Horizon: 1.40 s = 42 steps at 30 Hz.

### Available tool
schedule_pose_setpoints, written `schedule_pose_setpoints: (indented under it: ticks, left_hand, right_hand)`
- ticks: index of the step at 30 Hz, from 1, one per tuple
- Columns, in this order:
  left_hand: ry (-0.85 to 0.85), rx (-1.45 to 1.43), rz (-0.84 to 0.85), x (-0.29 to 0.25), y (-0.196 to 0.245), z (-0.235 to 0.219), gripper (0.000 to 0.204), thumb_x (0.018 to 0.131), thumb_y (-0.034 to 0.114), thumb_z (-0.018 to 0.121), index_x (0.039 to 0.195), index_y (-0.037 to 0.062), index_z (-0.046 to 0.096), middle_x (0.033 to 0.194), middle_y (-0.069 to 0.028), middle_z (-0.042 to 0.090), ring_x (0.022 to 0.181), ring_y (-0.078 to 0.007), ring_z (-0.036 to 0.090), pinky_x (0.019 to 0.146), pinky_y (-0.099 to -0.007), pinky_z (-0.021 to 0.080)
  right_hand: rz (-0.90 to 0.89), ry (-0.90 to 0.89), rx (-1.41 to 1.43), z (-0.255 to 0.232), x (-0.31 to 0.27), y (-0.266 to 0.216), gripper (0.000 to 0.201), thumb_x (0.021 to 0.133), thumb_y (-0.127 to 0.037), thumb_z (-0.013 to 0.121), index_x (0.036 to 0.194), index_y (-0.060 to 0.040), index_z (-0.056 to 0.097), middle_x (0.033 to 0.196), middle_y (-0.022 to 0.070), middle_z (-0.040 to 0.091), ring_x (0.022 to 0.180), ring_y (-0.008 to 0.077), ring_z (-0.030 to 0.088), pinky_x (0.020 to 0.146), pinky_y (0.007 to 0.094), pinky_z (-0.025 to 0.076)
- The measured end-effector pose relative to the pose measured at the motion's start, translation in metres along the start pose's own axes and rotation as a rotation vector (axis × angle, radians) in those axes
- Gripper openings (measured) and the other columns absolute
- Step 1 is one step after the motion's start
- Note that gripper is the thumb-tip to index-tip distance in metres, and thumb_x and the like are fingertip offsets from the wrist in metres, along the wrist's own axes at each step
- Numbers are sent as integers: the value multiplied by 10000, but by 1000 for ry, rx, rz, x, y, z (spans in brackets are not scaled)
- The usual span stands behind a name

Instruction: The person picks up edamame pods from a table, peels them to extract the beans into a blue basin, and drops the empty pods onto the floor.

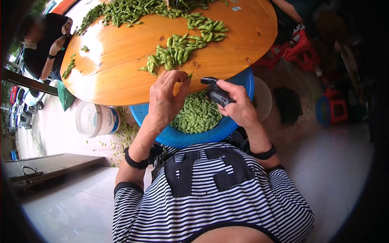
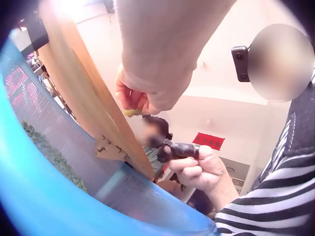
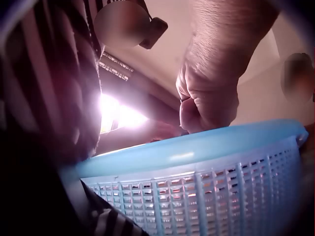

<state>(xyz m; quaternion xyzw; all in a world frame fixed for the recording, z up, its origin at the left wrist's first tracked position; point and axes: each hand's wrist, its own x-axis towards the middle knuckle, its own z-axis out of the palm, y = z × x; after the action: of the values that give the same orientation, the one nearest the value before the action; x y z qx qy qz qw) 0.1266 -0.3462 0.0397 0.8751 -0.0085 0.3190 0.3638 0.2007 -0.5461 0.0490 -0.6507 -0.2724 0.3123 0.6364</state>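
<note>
My left hand [image 1: 166, 95] pinches a green soybean pod [image 1: 189, 75] between thumb and fingertips, just over the table's near edge. The pod also peeks out below those fingers in the left wrist view. Black covers [image 1: 221, 98] wrap the thumb and forefinger of my right hand [image 1: 240, 104]. Those two covered digits stand apart with nothing between them, a short way right of the pod. Both hands are above a blue basket [image 1: 184, 141] holding shelled green beans [image 1: 197, 115]. In the right wrist view my right hand [image 3: 211, 101] hangs over the basket's rim.
Unshelled pods [image 1: 174, 52] trail across the wooden table [image 1: 117, 60] from a bigger heap at the back. Another person [image 1: 46, 44] works at the left side. A white bucket [image 1: 91, 119] stands on the floor, with scattered pods beside it. Red stools [image 1: 302, 50] are at right.
</note>
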Motion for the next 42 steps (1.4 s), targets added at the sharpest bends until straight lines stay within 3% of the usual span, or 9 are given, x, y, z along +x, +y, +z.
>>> schedule_pose_setpoints:
  ticks: [3, 10, 13, 15, 18, 25, 34, 37, 42]
  left_hand:
    - [-84, -163, -151, 3, 9, 5, 116, 783, 22, 686, 852, 45, 596, 760, -71, 604, 645, -221, 543, 599, -319, 462]
    - [-144, -330, -139, 13, -1, 15, 121, 783, 4, 688, 845, 34, 589, 759, -34, 593, 640, -153, 516, 566, -295, 430]
    - [-181, -360, -110, 13, -2, 15, 113, 798, -30, 669, 850, 21, 583, 787, -9, 606, 700, -105, 557, 610, -264, 461]
    - [-212, -719, -445, 9, -1, 17, 103, 824, -52, 641, 879, 21, 593, 851, 18, 622, 788, -54, 575, 740, -226, 505]
    - [-195, -889, -512, 8, 8, 16, 98, 845, -65, 614, 896, 16, 589, 857, 15, 620, 841, -42, 590, 776, -223, 520]
    - [-199, -684, -438, 5, 3, 22, 86, 849, -54, 625, 901, 9, 598, 831, 15, 627, 778, -35, 576, 702, -206, 503]
    - [-146, -898, -565, 10, 15, 14, 88, 835, -30, 664, 864, 12, 592, 755, 3, 622, 682, -53, 570, 603, -203, 471]
    - [-88, -900, -532, 8, 16, 17, 110, 828, -35, 672, 865, 25, 588, 742, -10, 629, 649, -58, 570, 552, -202, 453]
    - [-224, -1409, -709, 9, 9, 16, 166, 809, 31, 723, 906, 54, 590, 720, -25, 635, 591, -94, 577, 500, -210, 431]
  right_hand:
    - [104, 1, 348, 5, 9, -1, 401, 751, 100, 365, 1086, 52, 581, 666, -28, 445, 534, 28, 374, 445, 186, 307]
    - [52, 4, 392, 2, 21, 5, 295, 788, 89, 382, 1006, 58, 579, 634, -18, 441, 496, 30, 360, 405, 196, 277]
    - [27, -16, 321, 0, 15, 0, 281, 806, 83, 383, 992, 47, 591, 637, -22, 441, 498, 26, 356, 407, 199, 281]
    - [33, -18, 251, -1, 10, -4, 278, 797, 59, 424, 1011, 64, 602, 673, -25, 463, 545, 29, 398, 458, 200, 336]
    - [-55, 92, 17, 1, 6, 4, 334, 761, 35, 472, 1067, 80, 597, 719, -29, 482, 616, 32, 431, 534, 197, 378]
    - [-79, 129, 24, 2, 9, 6, 412, 698, 40, 476, 1092, 93, 584, 764, -25, 492, 661, 39, 426, 575, 193, 379]
    - [-137, 125, -62, 1, 14, 2, 382, 688, 67, 467, 1052, 104, 577, 769, -13, 497, 681, 51, 433, 588, 194, 379]
    - [-135, 119, -4, -1, 13, 1, 357, 712, 46, 469, 1040, 87, 600, 742, -11, 493, 632, 42, 416, 536, 188, 360]
    - [-96, -201, 719, -10, 10, 16, 302, 815, -63, 472, 1052, 57, 615, 673, -31, 442, 531, 18, 334, 429, 161, 248]
